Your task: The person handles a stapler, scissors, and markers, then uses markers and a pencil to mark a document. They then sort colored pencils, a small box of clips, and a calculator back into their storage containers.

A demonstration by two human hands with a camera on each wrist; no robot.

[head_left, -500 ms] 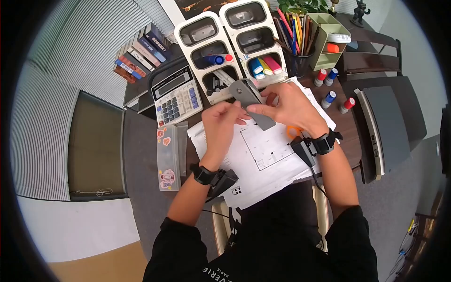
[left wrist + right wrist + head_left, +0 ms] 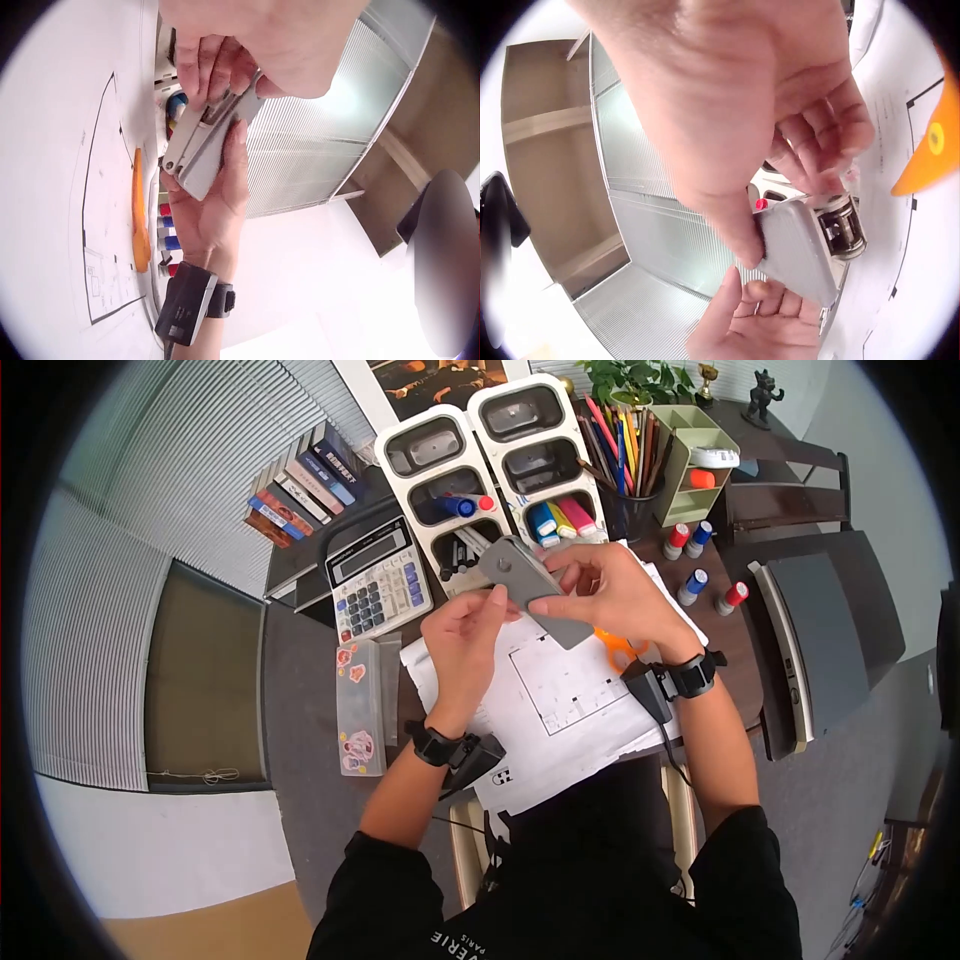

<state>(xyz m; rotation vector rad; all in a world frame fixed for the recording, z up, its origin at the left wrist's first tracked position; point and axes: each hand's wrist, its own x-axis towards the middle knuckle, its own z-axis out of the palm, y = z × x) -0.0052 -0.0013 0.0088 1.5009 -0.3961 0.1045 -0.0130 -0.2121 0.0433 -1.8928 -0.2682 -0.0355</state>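
Note:
A grey stapler (image 2: pixel 521 577) is held tilted over the printed sheets, its metal inner part showing in the right wrist view. My right hand (image 2: pixel 622 600) grips it, thumb on one face and fingers on the other. At its other end is my left hand (image 2: pixel 465 650), thumb and curled fingertips about the edge; in the left wrist view those fingertips lie against the stapler (image 2: pixel 206 157). Part of the left fingers is hidden behind the stapler in the right wrist view. Orange-handled scissors (image 2: pixel 622 650) lie on the paper (image 2: pixel 560 750) by the right wrist.
Ahead stand white organizers (image 2: pixel 425 452) with markers and highlighters, and a pencil cup (image 2: pixel 632 510). To the left are a calculator (image 2: pixel 375 585) and a clear stickered box (image 2: pixel 360 710). Several small red- and blue-capped bottles (image 2: pixel 692 586) and a grey machine (image 2: pixel 830 630) stand right.
My left thumb has drawn slightly left along the stapler. The right hand keeps its grip on the stapler, and more of the orange scissors handles shows. The head view has shifted a little.

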